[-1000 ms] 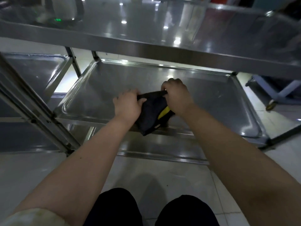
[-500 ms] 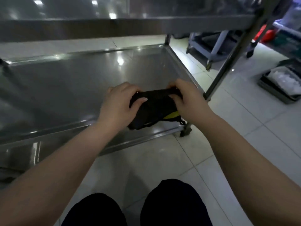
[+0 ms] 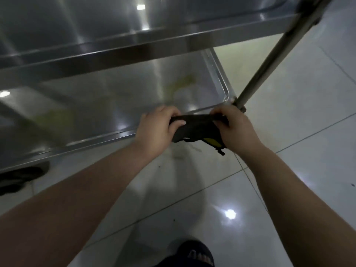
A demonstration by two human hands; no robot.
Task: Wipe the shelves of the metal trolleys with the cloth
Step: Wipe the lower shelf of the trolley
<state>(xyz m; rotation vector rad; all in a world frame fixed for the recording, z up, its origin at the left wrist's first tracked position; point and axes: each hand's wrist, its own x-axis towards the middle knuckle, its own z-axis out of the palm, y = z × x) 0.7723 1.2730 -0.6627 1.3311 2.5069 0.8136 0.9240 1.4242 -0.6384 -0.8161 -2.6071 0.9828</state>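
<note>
1. Left hand [image 3: 156, 130]: fingers curled closed around the left end of the cloth [image 3: 196, 129], thumb lying across its top edge.
2. Right hand [image 3: 236, 128]: closed on the right end of the cloth, fingers folded over its upper edge.
3. Cloth: dark, bunched into a short band stretched between the two hands; a yellow patch shows at its lower right, and a small dark tab hangs below it. It is held in the air, clear of the metal, at the front right corner of the lower shelf [image 3: 115, 97], partly over the shelf's front rim and partly over the floor [image 3: 289, 112].
4. Lower shelf: shiny metal tray with raised rim; yellowish smears or reflections on its surface, cannot tell which.
5. Upper shelf [image 3: 96, 26] spans the top of the view; a trolley leg [image 3: 269, 62] runs diagonally down to the lower shelf's corner, just beyond the right hand.
6. Floor: pale glossy tiles. A dark sandalled foot [image 3: 194, 255] at the bottom edge; another dark shoe [image 3: 21, 176] at far left.
</note>
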